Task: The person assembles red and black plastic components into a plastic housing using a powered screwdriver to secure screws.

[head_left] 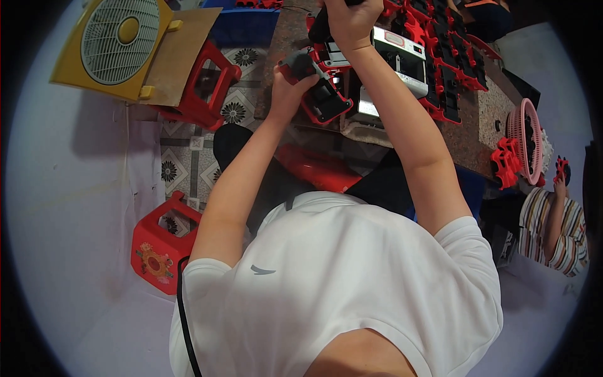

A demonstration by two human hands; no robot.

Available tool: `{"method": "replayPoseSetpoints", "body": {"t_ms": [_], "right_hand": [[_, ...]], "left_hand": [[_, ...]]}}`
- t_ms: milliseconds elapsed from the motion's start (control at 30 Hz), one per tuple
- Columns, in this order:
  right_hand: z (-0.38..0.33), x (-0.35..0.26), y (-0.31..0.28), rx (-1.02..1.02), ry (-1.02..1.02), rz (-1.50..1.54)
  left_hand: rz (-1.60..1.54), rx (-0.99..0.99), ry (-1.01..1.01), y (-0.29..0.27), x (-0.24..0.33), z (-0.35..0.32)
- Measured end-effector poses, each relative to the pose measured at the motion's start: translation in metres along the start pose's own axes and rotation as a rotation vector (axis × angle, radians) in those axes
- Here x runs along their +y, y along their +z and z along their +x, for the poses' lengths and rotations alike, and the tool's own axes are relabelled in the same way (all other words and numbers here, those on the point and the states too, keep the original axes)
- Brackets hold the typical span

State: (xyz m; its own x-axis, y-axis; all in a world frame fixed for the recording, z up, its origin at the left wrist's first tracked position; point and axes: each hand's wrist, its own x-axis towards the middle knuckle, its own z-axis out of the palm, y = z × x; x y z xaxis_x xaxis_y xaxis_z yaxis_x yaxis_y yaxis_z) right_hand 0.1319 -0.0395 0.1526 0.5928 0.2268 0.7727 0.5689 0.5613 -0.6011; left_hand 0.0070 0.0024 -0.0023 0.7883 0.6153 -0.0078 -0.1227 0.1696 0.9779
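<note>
My left hand (pixel 290 88) grips a red and black plastic housing (pixel 323 94) with a grey end, held over the edge of a speckled brown worktable (pixel 490 119). Higher up, my right hand (pixel 350 22) is closed around a dark handle (pixel 320 28) that points down toward the housing. A white and grey metal fixture (pixel 396 60) stands right behind the housing. Rows of red and black plastic parts (pixel 443 56) lie on the table beyond it.
A yellow box fan (pixel 116 44) leans at the upper left beside a red plastic stool (pixel 204 88). Another red stool (pixel 157 245) stands on the patterned floor at my left. A pink basket (pixel 524 141) sits at the table's right end, near a person in a striped shirt (pixel 559 232).
</note>
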Motion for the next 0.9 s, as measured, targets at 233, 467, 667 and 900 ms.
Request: {"method": "replayPoseSetpoints", "body": {"t_ms": [233, 467, 667, 900], "right_hand": [[0.002, -0.006, 0.018, -0.085, -0.031, -0.113], [0.002, -0.003, 0.012, -0.121, -0.055, -0.209], [0.005, -0.048, -0.019, -0.09, -0.032, 0.051], [-0.043, -0.092, -0.12, -0.244, 0.107, -0.324]], "left_hand": [[0.006, 0.038, 0.002, 0.0, 0.0, -0.001], [0.009, 0.046, 0.014, 0.006, 0.001, -0.005], [0.008, 0.039, 0.074, -0.001, -0.008, -0.002], [-0.016, 0.016, 0.049, -0.003, -0.007, 0.0]]}}
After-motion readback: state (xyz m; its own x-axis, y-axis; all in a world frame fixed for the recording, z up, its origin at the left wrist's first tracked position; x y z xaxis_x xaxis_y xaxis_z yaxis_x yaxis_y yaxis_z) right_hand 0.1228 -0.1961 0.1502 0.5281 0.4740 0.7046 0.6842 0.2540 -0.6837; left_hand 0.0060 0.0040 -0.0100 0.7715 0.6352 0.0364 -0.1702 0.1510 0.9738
